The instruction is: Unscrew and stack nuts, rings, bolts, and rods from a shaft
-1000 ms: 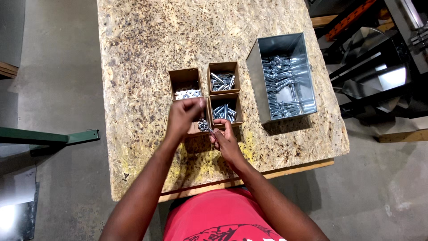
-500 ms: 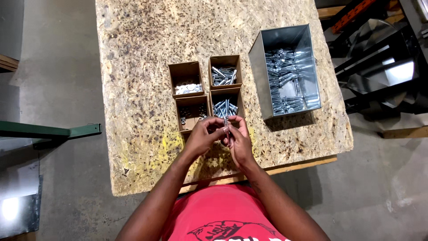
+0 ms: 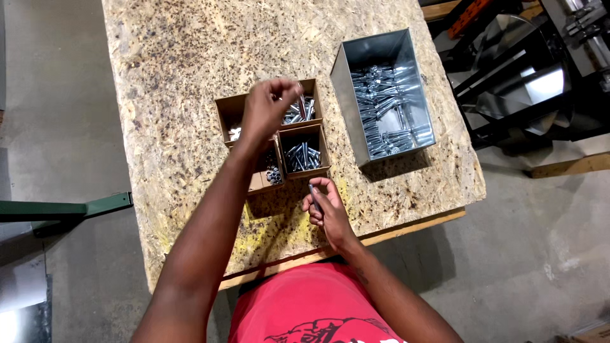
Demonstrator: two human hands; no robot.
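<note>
Four small cardboard boxes stand in a square on the chipboard table (image 3: 190, 76). The far right box (image 3: 311, 86) and near right box (image 3: 305, 155) hold silver bolts. Small nuts lie in the near left box (image 3: 273, 173). My left hand (image 3: 267, 111) hovers over the far boxes, its fingertips pinching a thin silver bolt (image 3: 301, 103) above the far right box. It covers most of the far left box (image 3: 229, 121). My right hand (image 3: 325, 213) rests just in front of the near right box, fingers closed on another bolt (image 3: 313, 192).
An open grey metal bin (image 3: 381, 47) filled with long bolts stands to the right of the boxes. The table's front edge runs close to my body. A green metal beam (image 3: 63, 208) lies on the floor at left; black metal frames (image 3: 527, 82) stand at right.
My hands were together in front of the boxes. The left hand has since lifted and reached out over the far boxes with a bolt, while the right stayed low.
</note>
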